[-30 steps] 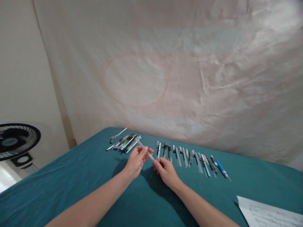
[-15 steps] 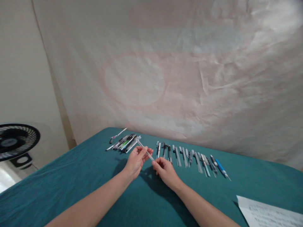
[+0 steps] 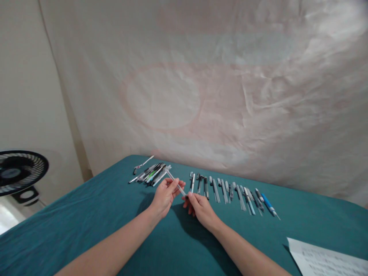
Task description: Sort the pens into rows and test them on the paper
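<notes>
Between my hands, above the cloth, a slim clear pen [image 3: 176,181] slants from upper left to lower right. My left hand [image 3: 166,196] pinches its middle between thumb and fingers. At its lower end, my right hand [image 3: 199,207] is closed on the pen's tip, where a small dark part shows by the thumb. Past my left hand lies a heap of pens [image 3: 151,174], mostly black, grey and clear, one with green. To the right runs a row of pens set in small groups, among them clear pens [image 3: 214,189] and a blue pen [image 3: 268,204].
The table wears a green cloth [image 3: 115,226]. A sheet of paper with writing [image 3: 324,257] lies at the front right. A black fan [image 3: 21,172] stands off the left edge. A pale sheet [image 3: 224,96] hangs behind the table.
The fingers of my right hand have shifted at the pen's lower end, and a dark bit now shows there. My left hand and the pen have stayed nearly still.
</notes>
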Demonstrator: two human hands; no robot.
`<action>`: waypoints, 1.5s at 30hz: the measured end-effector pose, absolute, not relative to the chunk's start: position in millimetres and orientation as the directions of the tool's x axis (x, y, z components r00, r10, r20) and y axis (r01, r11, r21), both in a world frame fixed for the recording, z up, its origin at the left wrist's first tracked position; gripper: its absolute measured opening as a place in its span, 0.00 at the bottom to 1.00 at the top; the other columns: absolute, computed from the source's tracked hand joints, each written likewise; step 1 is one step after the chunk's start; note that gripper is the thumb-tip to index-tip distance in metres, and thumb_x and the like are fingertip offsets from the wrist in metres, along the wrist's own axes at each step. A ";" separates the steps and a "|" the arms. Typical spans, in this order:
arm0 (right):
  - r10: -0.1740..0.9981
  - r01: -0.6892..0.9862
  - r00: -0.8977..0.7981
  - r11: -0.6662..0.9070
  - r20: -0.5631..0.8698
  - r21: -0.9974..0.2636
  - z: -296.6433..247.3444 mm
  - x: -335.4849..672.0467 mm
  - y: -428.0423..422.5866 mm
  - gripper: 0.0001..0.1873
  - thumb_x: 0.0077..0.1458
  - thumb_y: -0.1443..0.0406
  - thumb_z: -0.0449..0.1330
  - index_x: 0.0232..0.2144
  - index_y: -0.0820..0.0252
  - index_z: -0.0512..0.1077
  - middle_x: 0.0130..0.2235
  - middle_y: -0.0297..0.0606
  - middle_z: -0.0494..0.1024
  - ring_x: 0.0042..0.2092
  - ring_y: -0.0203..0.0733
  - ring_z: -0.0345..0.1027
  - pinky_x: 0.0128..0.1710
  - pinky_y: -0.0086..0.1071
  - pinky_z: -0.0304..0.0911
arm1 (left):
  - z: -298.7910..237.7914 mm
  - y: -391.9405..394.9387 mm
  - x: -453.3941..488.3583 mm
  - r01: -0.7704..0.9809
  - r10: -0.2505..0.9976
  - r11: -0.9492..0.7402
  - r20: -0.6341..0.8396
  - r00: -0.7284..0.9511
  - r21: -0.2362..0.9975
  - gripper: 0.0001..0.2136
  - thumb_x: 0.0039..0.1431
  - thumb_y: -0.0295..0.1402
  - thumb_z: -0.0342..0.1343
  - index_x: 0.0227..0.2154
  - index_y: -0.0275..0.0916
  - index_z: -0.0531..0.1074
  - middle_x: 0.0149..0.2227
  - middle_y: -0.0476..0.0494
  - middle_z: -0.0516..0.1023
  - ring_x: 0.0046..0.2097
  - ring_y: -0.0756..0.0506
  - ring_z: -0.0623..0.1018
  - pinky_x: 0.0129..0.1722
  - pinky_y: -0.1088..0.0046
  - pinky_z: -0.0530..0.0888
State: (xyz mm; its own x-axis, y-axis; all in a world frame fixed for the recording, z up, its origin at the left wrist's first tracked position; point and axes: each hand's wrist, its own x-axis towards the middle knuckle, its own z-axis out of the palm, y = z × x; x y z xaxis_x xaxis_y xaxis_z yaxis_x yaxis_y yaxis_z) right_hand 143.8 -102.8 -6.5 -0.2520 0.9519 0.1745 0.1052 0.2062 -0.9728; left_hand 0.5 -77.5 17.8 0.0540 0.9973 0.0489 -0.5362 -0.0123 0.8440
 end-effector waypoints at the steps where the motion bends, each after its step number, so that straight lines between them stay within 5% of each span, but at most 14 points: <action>1: 0.946 0.113 -0.273 0.213 0.175 -0.971 -7.1 143.6 -102.7 0.24 0.55 0.50 0.45 0.29 0.64 0.69 0.23 0.34 0.70 0.19 0.30 0.58 0.18 0.24 0.52 | 18.1 -77.6 0.4 -0.536 0.997 -0.009 0.046 0.056 0.844 0.12 0.47 0.34 0.60 0.30 0.38 0.61 0.31 0.46 0.77 0.37 0.48 0.77 0.39 0.72 0.72; 7: 0.954 0.119 -0.195 0.254 0.228 -0.960 -7.0 142.6 -103.8 0.15 0.49 0.55 0.56 0.25 0.62 0.65 0.19 0.28 0.63 0.20 0.30 0.56 0.20 0.24 0.52 | 18.1 -76.5 -0.1 -0.537 0.998 -0.008 0.037 0.042 0.844 0.12 0.48 0.33 0.59 0.31 0.38 0.61 0.31 0.46 0.77 0.37 0.48 0.77 0.40 0.71 0.72; 22: 0.969 0.081 -0.202 0.160 0.141 -0.984 -3.7 144.6 -104.9 0.09 0.49 0.62 0.52 0.28 0.62 0.68 0.20 0.29 0.65 0.19 0.30 0.57 0.17 0.23 0.52 | 22.8 -67.9 -8.2 -0.530 0.999 -0.049 0.037 -0.032 0.846 0.10 0.48 0.32 0.60 0.30 0.37 0.63 0.30 0.45 0.77 0.37 0.49 0.78 0.39 0.72 0.73; 29: 0.964 0.129 -0.214 0.186 0.156 -0.974 -6.1 144.5 -105.2 0.12 0.50 0.58 0.53 0.25 0.62 0.66 0.19 0.28 0.64 0.19 0.29 0.57 0.17 0.23 0.51 | 28.7 -63.2 -12.4 -0.513 0.996 -0.085 0.066 -0.055 0.854 0.09 0.49 0.31 0.59 0.30 0.37 0.64 0.31 0.44 0.77 0.36 0.48 0.78 0.38 0.71 0.74; 38: 0.973 0.138 -0.177 0.172 0.146 -0.975 -5.8 145.2 -103.6 0.14 0.49 0.56 0.54 0.23 0.62 0.66 0.19 0.28 0.64 0.18 0.29 0.56 0.17 0.23 0.51 | 50.8 -30.8 -63.4 -0.290 0.895 -0.295 0.157 -0.418 0.911 0.09 0.54 0.39 0.52 0.30 0.37 0.65 0.31 0.49 0.73 0.33 0.54 0.75 0.35 0.78 0.72; 45: 0.992 0.060 -0.008 0.128 0.128 -0.990 -8.2 149.1 -97.9 0.15 0.50 0.55 0.53 0.24 0.62 0.66 0.18 0.28 0.63 0.18 0.29 0.54 0.16 0.23 0.49 | 40.5 -52.0 -43.3 0.097 0.996 -0.072 0.076 -0.036 0.993 0.15 0.34 0.36 0.64 0.26 0.33 0.71 0.17 0.52 0.69 0.21 0.50 0.70 0.24 0.75 0.66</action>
State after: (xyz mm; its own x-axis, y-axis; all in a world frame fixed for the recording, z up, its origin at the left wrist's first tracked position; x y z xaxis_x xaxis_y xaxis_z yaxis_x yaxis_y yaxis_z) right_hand 149.1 -97.9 -8.2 -0.0081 0.9917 0.1280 0.0603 0.1282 -0.9899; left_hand -43.3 -52.0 40.5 -0.0355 0.9965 0.0757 0.0975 -0.0720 0.9926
